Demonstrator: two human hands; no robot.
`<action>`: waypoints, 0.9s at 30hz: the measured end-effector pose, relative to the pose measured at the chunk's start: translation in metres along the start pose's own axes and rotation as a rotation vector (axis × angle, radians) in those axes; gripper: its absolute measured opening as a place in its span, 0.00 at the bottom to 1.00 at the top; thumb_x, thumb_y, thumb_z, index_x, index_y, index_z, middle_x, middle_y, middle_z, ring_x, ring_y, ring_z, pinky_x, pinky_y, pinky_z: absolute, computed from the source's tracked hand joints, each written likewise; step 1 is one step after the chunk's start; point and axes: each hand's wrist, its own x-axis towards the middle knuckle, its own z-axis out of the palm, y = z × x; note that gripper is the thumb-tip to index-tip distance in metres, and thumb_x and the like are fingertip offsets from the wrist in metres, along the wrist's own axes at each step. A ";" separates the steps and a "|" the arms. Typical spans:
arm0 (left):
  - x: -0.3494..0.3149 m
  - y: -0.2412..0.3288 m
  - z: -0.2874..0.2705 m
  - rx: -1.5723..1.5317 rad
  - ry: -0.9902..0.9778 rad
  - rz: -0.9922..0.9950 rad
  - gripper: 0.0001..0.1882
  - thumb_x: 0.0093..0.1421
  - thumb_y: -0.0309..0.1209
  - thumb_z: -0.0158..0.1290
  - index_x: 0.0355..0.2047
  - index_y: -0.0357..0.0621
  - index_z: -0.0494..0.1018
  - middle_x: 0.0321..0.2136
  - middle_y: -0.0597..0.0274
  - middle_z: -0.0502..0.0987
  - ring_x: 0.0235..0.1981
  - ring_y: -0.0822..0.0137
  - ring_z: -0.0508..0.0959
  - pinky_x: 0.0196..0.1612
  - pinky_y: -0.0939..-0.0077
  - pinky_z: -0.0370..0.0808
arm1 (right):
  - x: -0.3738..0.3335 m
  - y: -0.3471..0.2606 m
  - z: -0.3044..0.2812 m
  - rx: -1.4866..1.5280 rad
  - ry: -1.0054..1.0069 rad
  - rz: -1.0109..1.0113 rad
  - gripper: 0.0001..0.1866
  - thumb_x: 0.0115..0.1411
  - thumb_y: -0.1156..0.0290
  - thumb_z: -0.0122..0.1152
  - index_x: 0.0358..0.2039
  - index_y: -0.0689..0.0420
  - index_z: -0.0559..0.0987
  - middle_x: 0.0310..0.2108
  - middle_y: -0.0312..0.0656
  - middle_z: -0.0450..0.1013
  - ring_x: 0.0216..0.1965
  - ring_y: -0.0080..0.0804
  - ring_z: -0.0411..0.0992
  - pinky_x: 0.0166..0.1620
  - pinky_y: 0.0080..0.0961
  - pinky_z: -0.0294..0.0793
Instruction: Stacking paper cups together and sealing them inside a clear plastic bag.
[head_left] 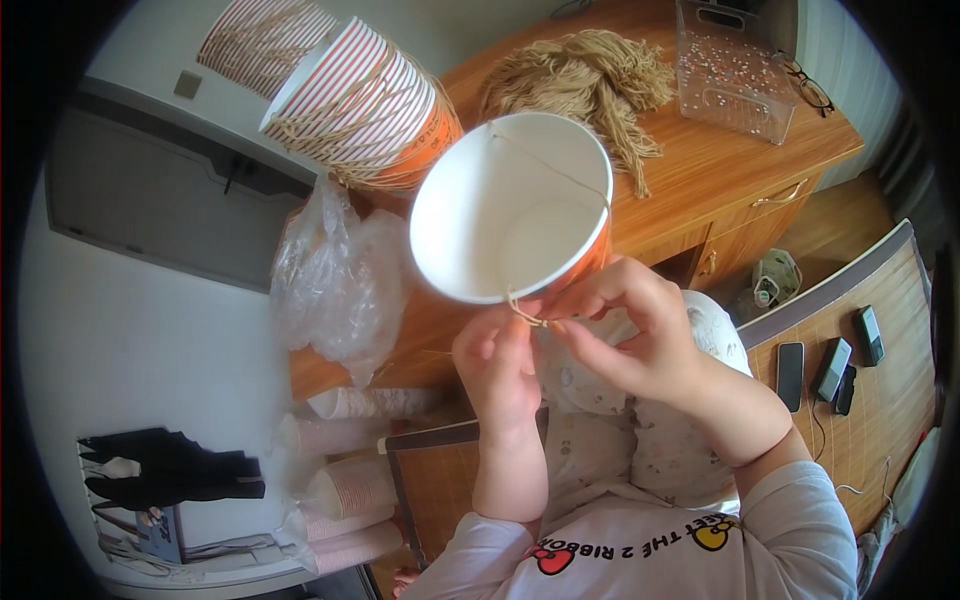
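A large paper bucket [515, 215], white inside and orange outside, is tilted with its mouth toward me. A strand of tan twine [550, 167] runs from its far rim across the opening to the right side. At the near rim a short loop of twine cord [522, 312] comes out. My left hand [497, 365] pinches this cord between thumb and finger, just below the rim. My right hand [640, 320] is closed on the cord's other end, its fingertips close to the left thumb; its curled fingers are beside the bucket's orange wall.
Stacked paper buckets [365, 105] with twine handles stand at the back left. A bundle of twine [590, 85] and a clear plastic box [735, 75] lie on the wooden desk [670, 210]. A clear plastic bag [345, 280] hangs left. Phones [790, 375] rest on the right-hand mat.
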 end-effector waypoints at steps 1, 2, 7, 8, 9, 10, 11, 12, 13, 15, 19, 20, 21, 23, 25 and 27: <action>-0.001 -0.001 0.001 -0.008 -0.026 0.056 0.10 0.63 0.32 0.55 0.36 0.36 0.78 0.12 0.78 0.61 0.16 0.83 0.59 0.27 0.85 0.60 | 0.001 0.000 -0.001 0.001 -0.001 0.001 0.09 0.51 0.78 0.67 0.30 0.58 0.74 0.29 0.38 0.76 0.29 0.30 0.74 0.31 0.22 0.74; -0.002 0.000 0.001 -0.007 -0.024 0.055 0.10 0.63 0.32 0.55 0.36 0.36 0.78 0.12 0.78 0.61 0.16 0.83 0.59 0.27 0.85 0.60 | 0.004 0.001 -0.003 -0.034 -0.019 -0.063 0.08 0.51 0.79 0.67 0.29 0.58 0.75 0.28 0.38 0.76 0.29 0.31 0.74 0.31 0.23 0.73; -0.004 0.006 0.005 0.027 -0.057 0.025 0.06 0.63 0.27 0.54 0.36 0.37 0.78 0.12 0.78 0.62 0.16 0.84 0.58 0.25 0.86 0.54 | 0.005 0.001 -0.005 -0.025 -0.027 -0.122 0.06 0.50 0.81 0.64 0.27 0.58 0.75 0.27 0.38 0.76 0.28 0.33 0.74 0.31 0.25 0.72; -0.005 0.008 0.004 0.028 -0.056 0.025 0.06 0.63 0.27 0.54 0.36 0.37 0.78 0.12 0.78 0.62 0.16 0.84 0.58 0.25 0.86 0.54 | 0.005 0.000 -0.005 -0.036 -0.024 -0.125 0.07 0.49 0.82 0.64 0.27 0.58 0.76 0.27 0.38 0.77 0.28 0.33 0.74 0.31 0.25 0.71; -0.005 0.010 0.003 0.040 -0.039 0.008 0.06 0.64 0.28 0.54 0.35 0.37 0.77 0.13 0.78 0.63 0.16 0.85 0.57 0.24 0.86 0.54 | 0.004 -0.001 -0.005 -0.047 -0.021 -0.128 0.07 0.48 0.82 0.63 0.27 0.57 0.76 0.27 0.37 0.77 0.29 0.34 0.74 0.31 0.25 0.71; -0.005 0.010 0.002 0.049 -0.025 -0.011 0.07 0.64 0.29 0.55 0.34 0.38 0.77 0.13 0.78 0.63 0.15 0.85 0.57 0.24 0.87 0.53 | 0.005 -0.002 -0.006 -0.048 -0.021 -0.128 0.07 0.48 0.82 0.63 0.27 0.57 0.76 0.27 0.37 0.77 0.29 0.34 0.74 0.31 0.25 0.71; -0.006 0.010 0.002 0.048 -0.025 -0.012 0.07 0.64 0.29 0.55 0.34 0.38 0.77 0.13 0.78 0.63 0.15 0.85 0.57 0.24 0.87 0.53 | 0.005 -0.004 -0.008 -0.081 -0.027 -0.133 0.07 0.48 0.82 0.63 0.27 0.57 0.76 0.27 0.37 0.77 0.29 0.34 0.74 0.32 0.26 0.71; -0.006 0.009 0.001 -0.012 -0.019 -0.014 0.06 0.62 0.28 0.58 0.33 0.36 0.78 0.20 0.71 0.71 0.21 0.82 0.65 0.27 0.87 0.59 | 0.005 -0.005 -0.008 -0.114 -0.033 -0.139 0.07 0.48 0.82 0.63 0.27 0.57 0.76 0.26 0.37 0.77 0.29 0.34 0.74 0.32 0.26 0.70; -0.006 0.010 0.001 -0.071 -0.012 -0.014 0.07 0.59 0.28 0.61 0.33 0.35 0.78 0.27 0.64 0.80 0.28 0.79 0.74 0.31 0.87 0.66 | 0.005 -0.005 -0.007 -0.113 -0.034 -0.140 0.07 0.48 0.82 0.63 0.27 0.57 0.76 0.26 0.37 0.77 0.29 0.34 0.74 0.32 0.26 0.70; -0.007 0.011 -0.001 -0.069 -0.010 -0.013 0.07 0.60 0.28 0.61 0.33 0.35 0.78 0.27 0.64 0.80 0.26 0.80 0.73 0.29 0.87 0.64 | 0.004 -0.006 -0.005 -0.042 -0.010 -0.096 0.08 0.47 0.82 0.63 0.27 0.57 0.75 0.28 0.36 0.76 0.30 0.34 0.74 0.34 0.27 0.70; -0.005 0.011 0.001 0.054 -0.052 0.017 0.08 0.65 0.30 0.54 0.35 0.37 0.77 0.13 0.78 0.62 0.16 0.86 0.57 0.22 0.85 0.52 | 0.006 -0.010 -0.008 -0.053 -0.056 -0.014 0.09 0.47 0.80 0.64 0.29 0.56 0.74 0.29 0.35 0.76 0.33 0.36 0.73 0.36 0.29 0.70; -0.004 0.010 0.000 0.053 -0.053 0.016 0.08 0.65 0.30 0.54 0.35 0.37 0.77 0.13 0.78 0.62 0.16 0.86 0.57 0.22 0.85 0.52 | 0.006 -0.010 -0.010 -0.071 -0.074 -0.007 0.11 0.47 0.79 0.64 0.31 0.55 0.74 0.30 0.35 0.75 0.34 0.36 0.73 0.37 0.30 0.69; -0.004 0.008 -0.001 0.052 -0.052 0.009 0.09 0.65 0.31 0.54 0.36 0.36 0.77 0.13 0.78 0.62 0.16 0.85 0.57 0.22 0.84 0.52 | 0.007 -0.009 -0.011 -0.088 -0.092 0.000 0.12 0.47 0.79 0.65 0.32 0.55 0.73 0.30 0.35 0.75 0.35 0.37 0.73 0.38 0.31 0.68; -0.005 0.007 -0.005 0.058 -0.046 0.004 0.10 0.65 0.31 0.53 0.38 0.36 0.77 0.13 0.78 0.61 0.16 0.84 0.57 0.22 0.84 0.51 | 0.008 -0.006 -0.013 -0.147 -0.118 -0.029 0.13 0.47 0.78 0.66 0.33 0.54 0.73 0.29 0.35 0.74 0.34 0.37 0.73 0.39 0.31 0.68; -0.007 0.004 -0.010 -0.042 -0.053 -0.012 0.09 0.59 0.27 0.61 0.38 0.35 0.78 0.24 0.71 0.77 0.20 0.85 0.67 0.25 0.90 0.60 | 0.009 -0.006 -0.013 -0.209 -0.142 -0.059 0.14 0.47 0.77 0.66 0.34 0.54 0.72 0.29 0.35 0.74 0.34 0.37 0.73 0.39 0.31 0.67; -0.010 0.001 -0.007 0.049 -0.060 0.041 0.09 0.58 0.26 0.62 0.38 0.35 0.78 0.24 0.70 0.77 0.20 0.85 0.67 0.25 0.90 0.60 | 0.009 -0.007 -0.013 -0.221 -0.145 -0.060 0.15 0.47 0.77 0.68 0.33 0.53 0.71 0.29 0.34 0.74 0.34 0.36 0.73 0.39 0.31 0.66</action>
